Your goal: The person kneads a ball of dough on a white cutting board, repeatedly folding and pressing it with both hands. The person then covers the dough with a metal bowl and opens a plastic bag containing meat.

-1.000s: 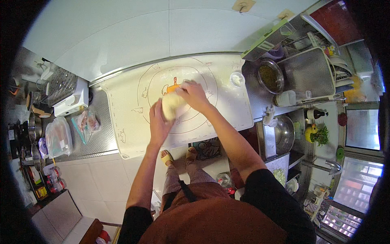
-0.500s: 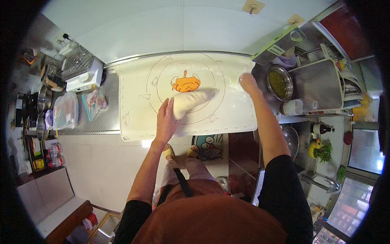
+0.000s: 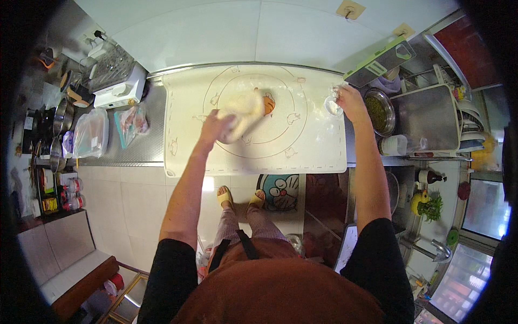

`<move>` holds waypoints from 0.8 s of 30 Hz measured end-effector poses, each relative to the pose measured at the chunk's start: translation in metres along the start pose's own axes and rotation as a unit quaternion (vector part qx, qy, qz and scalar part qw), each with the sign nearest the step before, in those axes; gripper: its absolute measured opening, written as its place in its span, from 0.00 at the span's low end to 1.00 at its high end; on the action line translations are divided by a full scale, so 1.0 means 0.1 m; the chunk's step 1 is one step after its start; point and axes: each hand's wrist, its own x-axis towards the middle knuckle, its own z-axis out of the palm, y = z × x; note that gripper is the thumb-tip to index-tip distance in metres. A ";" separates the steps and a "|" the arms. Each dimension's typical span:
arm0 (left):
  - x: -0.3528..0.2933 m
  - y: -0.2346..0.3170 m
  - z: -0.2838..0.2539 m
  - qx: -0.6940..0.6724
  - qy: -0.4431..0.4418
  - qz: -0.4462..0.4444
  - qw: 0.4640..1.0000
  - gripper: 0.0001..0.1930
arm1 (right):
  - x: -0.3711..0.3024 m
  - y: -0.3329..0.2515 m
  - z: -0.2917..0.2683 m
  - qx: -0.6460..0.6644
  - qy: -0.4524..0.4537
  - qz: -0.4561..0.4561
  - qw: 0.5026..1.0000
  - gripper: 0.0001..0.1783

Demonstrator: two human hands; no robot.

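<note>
White dish holds powder near the right fingers.

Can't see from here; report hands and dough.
Left hand holding dough, both blurred. Right hand at small white bowl, grip unclear. Metal bowl close on its right, not blocking.

head | center: left hand gripping pale dough, both motion-blurred | upper right of center: right hand, fingers at small white dish | mid-frame: printed cream mat | right: steel bowl, greenish contents
</note>
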 end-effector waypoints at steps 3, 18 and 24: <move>-0.18 -0.24 -0.27 -0.347 -0.023 -0.061 0.936 0.33 | -0.17 -0.62 0.27 0.235 -0.171 0.011 0.957 0.09; -0.94 -0.80 -0.89 -0.327 0.040 -0.054 0.943 0.31 | -0.68 -1.70 1.16 -0.157 -0.257 0.051 0.952 0.22; -0.87 -0.58 -0.85 -0.322 0.014 -0.056 0.945 0.31 | -0.87 -1.01 1.03 -0.283 -0.162 -0.009 0.945 0.34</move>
